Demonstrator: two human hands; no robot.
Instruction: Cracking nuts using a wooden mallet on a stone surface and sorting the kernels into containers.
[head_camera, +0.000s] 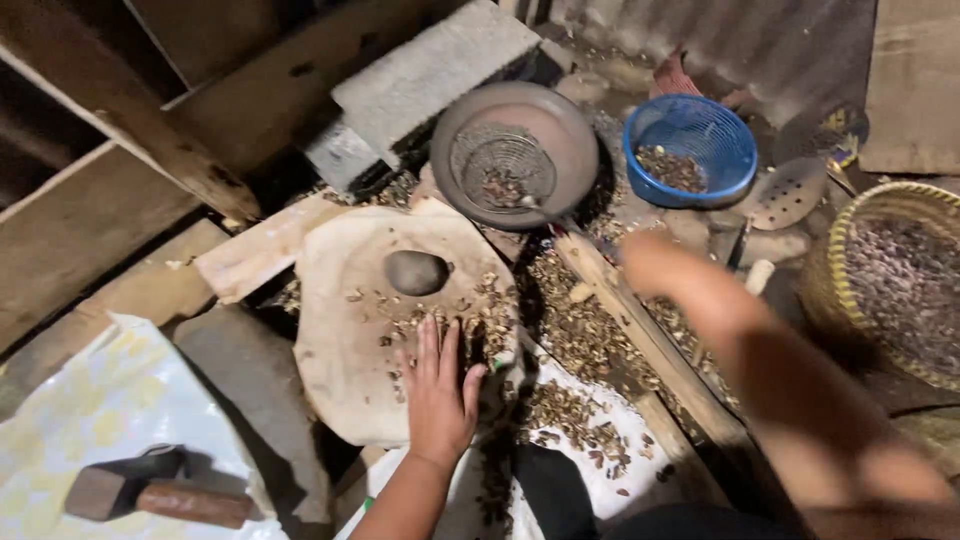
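Looking down, I see the flat stone slab (345, 350) with shell pieces (480, 310) on it. My left hand (438, 390) lies open on them, fingers apart. My right hand (650, 262) is blurred; I cannot tell its state. A dark round stone (416, 272) sits nearby.

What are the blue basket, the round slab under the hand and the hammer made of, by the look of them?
Blue basket: likely plastic, with an even colour and fine moulded mesh. Slab: probably wood or stone, pale, matte and worn. Hammer: dark, dull head, likely metal; reddish-brown handle, seemingly wood.
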